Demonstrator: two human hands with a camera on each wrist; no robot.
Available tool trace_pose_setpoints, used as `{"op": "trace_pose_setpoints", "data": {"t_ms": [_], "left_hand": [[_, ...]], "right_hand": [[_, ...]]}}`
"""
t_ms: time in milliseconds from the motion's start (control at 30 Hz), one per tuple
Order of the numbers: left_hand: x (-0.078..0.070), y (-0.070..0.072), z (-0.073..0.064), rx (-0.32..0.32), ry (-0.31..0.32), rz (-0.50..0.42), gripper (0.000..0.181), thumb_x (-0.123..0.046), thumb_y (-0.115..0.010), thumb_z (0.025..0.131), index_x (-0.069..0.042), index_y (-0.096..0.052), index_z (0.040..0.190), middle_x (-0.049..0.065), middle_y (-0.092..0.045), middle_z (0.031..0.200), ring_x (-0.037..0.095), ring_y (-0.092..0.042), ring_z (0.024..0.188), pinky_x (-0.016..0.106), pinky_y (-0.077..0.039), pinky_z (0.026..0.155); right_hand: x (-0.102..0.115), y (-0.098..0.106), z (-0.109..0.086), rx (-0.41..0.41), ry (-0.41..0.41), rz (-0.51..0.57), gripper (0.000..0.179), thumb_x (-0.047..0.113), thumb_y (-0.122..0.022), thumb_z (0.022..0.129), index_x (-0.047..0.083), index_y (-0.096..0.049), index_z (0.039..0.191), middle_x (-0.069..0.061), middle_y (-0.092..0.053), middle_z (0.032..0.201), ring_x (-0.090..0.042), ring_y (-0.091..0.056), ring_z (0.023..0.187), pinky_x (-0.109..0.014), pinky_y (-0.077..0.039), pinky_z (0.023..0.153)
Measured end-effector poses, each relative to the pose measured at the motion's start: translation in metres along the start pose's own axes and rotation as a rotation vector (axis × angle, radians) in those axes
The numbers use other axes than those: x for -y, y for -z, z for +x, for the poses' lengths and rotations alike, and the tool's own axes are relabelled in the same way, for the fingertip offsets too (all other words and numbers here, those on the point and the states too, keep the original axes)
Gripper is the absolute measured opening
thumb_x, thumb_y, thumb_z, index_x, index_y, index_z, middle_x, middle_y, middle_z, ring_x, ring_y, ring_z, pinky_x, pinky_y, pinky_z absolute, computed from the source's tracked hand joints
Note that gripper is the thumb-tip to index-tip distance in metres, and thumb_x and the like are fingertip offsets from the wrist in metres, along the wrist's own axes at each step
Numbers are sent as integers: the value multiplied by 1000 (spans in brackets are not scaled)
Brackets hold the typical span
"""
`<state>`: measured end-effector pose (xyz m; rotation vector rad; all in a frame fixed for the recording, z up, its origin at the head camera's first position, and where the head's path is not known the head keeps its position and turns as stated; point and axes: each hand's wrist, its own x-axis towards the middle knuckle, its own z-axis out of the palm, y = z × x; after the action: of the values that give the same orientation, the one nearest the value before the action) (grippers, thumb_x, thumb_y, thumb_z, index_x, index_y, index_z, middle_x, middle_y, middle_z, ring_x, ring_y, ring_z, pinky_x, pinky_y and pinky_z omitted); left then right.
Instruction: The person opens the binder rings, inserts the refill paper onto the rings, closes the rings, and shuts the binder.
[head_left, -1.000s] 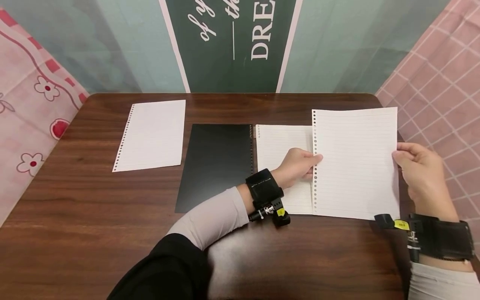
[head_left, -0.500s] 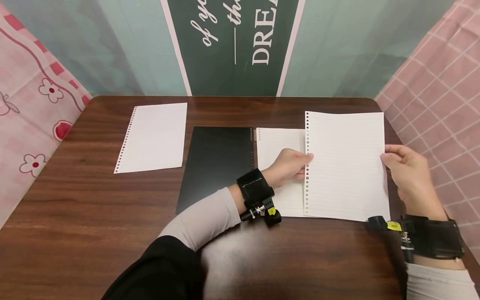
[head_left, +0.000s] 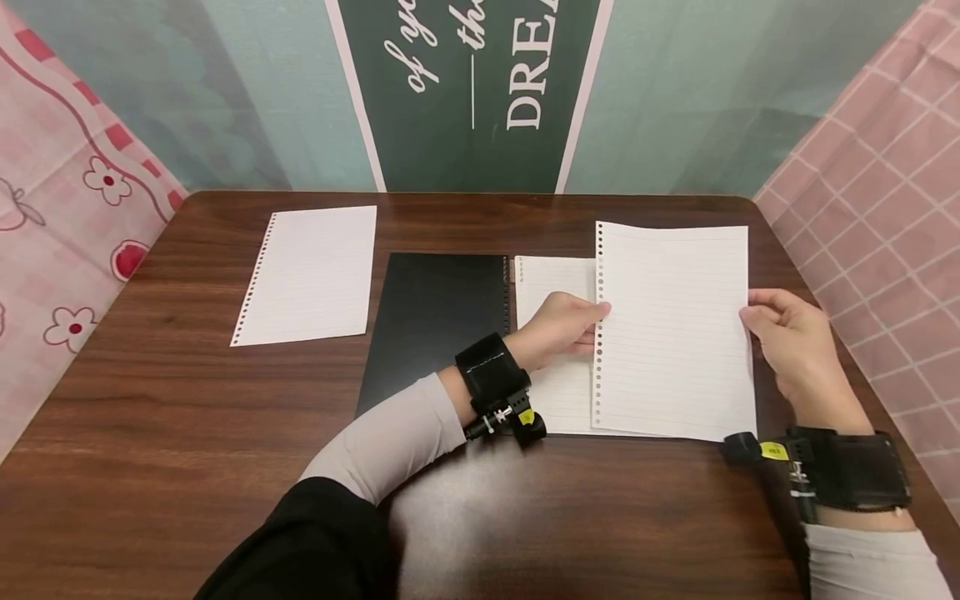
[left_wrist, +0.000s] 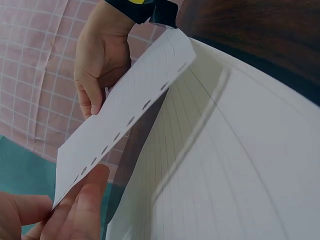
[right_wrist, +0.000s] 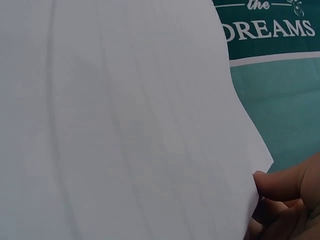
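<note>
Your left hand [head_left: 562,327] pinches the punched edge of a lined sheet [head_left: 675,333] between thumb and fingers, and your right hand [head_left: 795,337] pinches the opposite, plain edge the same way, so both hands are closed on thin paper. The sheet is white, smooth and rectangular, ruled with fine lines, with a row of small round holes down its left side; it bows slightly between your grips. It hangs just above the notebook pages [head_left: 558,279], covering part of them, and in the left wrist view a gap shows between the two. Those pages are cream and faintly ruled, lying flat beside a black cover [head_left: 435,325] with a soft sheen and a perforated inner edge. A loose sheet [head_left: 307,275], also white and punched, lies slightly askew, well apart on the far left of the surface [head_left: 150,400], whose dark brown face carries streaky wood grain and a glossy patch of light.
</note>
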<state>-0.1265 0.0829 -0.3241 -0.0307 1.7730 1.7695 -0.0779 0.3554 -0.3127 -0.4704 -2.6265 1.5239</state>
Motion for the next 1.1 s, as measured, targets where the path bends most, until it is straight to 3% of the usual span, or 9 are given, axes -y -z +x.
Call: {"op": "trace_pose_setpoints", "data": {"t_ms": [367, 467, 667, 933, 1100], "left_hand": [[2, 9, -4, 17, 10, -23, 35, -21, -59, 101, 6, -64, 122, 19, -74, 106, 15, -70, 81, 29, -59, 79], [2, 14, -6, 17, 12, -16, 35, -21, -59, 101, 5, -64, 123, 17, -74, 105, 14, -69, 80, 28, -59, 79], [2, 25, -8, 22, 19, -8, 35, -22, -58, 101, 5, -64, 123, 16, -73, 102, 11, -66, 74, 28, -59, 78], [6, 43, -13, 66, 34, -2, 37, -22, -56, 102, 7, -61, 126, 11, -69, 93, 12, -67, 76, 29, -59, 82], [7, 53, -16, 73, 31, 36, 39, -22, -56, 102, 7, -59, 129, 11, -66, 96, 14, -67, 81, 30, -59, 82]], "right_hand": [[1, -8, 0, 17, -3, -74, 15, 19, -47, 104, 34, -51, 103, 41, -57, 76, 8, -52, 73, -15, -43, 62], [2, -11, 0, 32, 2, -98, 12, 20, -47, 105, 25, -54, 112, 41, -56, 77, 7, -52, 74, -16, -44, 63], [4, -20, 1, 67, 42, -122, 33, 18, -44, 105, -2, -47, 131, 39, -56, 76, 2, -53, 68, -19, -46, 59], [11, -33, 2, 106, 64, -130, 34, 17, -43, 106, -5, -46, 132, 35, -56, 76, -1, -51, 67, -20, -45, 60], [17, -41, 2, 124, 69, -121, 36, 16, -44, 106, -5, -47, 134, 34, -57, 75, -1, -52, 66, -21, -45, 59]]}}
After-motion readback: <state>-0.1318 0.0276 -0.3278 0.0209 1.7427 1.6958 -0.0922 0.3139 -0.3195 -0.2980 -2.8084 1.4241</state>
